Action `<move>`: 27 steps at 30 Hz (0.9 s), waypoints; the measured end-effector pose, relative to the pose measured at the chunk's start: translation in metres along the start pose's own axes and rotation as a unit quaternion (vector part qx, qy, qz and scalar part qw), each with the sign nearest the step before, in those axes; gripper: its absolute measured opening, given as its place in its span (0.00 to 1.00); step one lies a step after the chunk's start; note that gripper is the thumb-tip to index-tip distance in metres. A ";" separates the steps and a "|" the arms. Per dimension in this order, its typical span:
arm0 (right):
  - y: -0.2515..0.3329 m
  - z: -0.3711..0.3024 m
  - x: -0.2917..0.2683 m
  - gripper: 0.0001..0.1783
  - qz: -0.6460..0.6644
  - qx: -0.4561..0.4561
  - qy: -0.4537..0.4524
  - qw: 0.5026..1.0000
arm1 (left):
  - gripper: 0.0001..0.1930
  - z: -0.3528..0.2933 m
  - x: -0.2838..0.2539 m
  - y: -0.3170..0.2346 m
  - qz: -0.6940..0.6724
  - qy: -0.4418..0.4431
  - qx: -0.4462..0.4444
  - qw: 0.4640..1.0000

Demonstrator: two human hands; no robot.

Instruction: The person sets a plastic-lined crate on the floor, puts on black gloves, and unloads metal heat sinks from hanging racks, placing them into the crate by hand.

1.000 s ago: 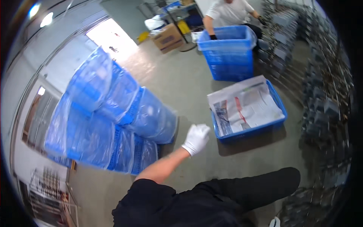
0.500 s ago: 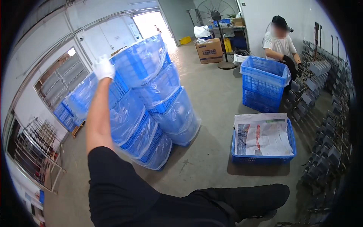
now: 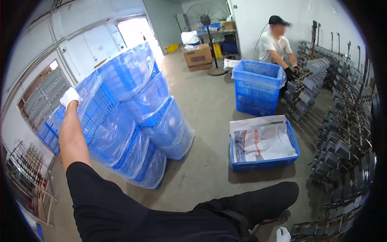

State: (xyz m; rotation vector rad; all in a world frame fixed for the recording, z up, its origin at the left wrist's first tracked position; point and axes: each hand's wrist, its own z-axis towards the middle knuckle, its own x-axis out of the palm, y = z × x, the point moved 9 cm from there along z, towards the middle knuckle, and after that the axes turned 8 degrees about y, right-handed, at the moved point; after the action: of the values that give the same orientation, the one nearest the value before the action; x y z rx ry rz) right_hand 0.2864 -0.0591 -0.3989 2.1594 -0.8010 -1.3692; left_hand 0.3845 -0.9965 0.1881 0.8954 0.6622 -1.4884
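My left hand (image 3: 71,97), in a white glove, is stretched out to the far left with its fingers closed on the translucent blue plastic liner (image 3: 89,85) at the upper rim of a stacked crate. This blue mesh crate (image 3: 98,108) is part of two stacks standing side by side, each crate wrapped in the same film. Only a little of my right hand (image 3: 283,234) shows at the lower edge, white-gloved, beside the rack of metal parts; its fingers are mostly out of sight.
Newspaper (image 3: 262,141) covers a low blue crate (image 3: 264,163) on the floor. Behind it stands a tall lined crate (image 3: 256,97). A seated co-worker (image 3: 275,46) handles hanging grey metal parts (image 3: 308,82). Racks of parts (image 3: 342,145) run along the right. A fan (image 3: 217,71) and carton (image 3: 197,57) stand behind.
My left hand has come down and left onto the liner, its fingers now closed. My right hand has come into view at the bottom. The view has swung rightward; the co-worker has turned toward the rack.
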 end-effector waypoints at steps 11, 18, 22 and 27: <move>-0.011 -0.014 0.000 0.21 0.008 -0.010 -0.023 1.000 | 0.14 0.004 -0.131 -0.016 -0.035 -0.204 0.036 0.978; -0.005 -0.016 0.004 0.20 -0.030 -0.020 -0.031 0.999 | 0.10 -0.048 -0.214 -0.072 0.030 -0.361 0.151 0.920; -0.017 -0.018 0.004 0.21 -0.005 -0.031 -0.049 0.998 | 0.08 -0.065 -0.248 -0.082 0.040 -0.433 0.157 0.887; -0.021 -0.035 -0.001 0.16 -0.012 -0.060 -0.135 0.989 | 0.08 -0.146 -0.292 -0.088 -0.077 -0.537 0.249 0.802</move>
State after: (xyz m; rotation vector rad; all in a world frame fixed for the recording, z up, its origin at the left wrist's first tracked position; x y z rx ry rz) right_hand 0.3229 -0.0404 -0.3978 1.9230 -0.7692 -1.7019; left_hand 0.3158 -0.7050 0.3457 0.2229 -0.5414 -2.0398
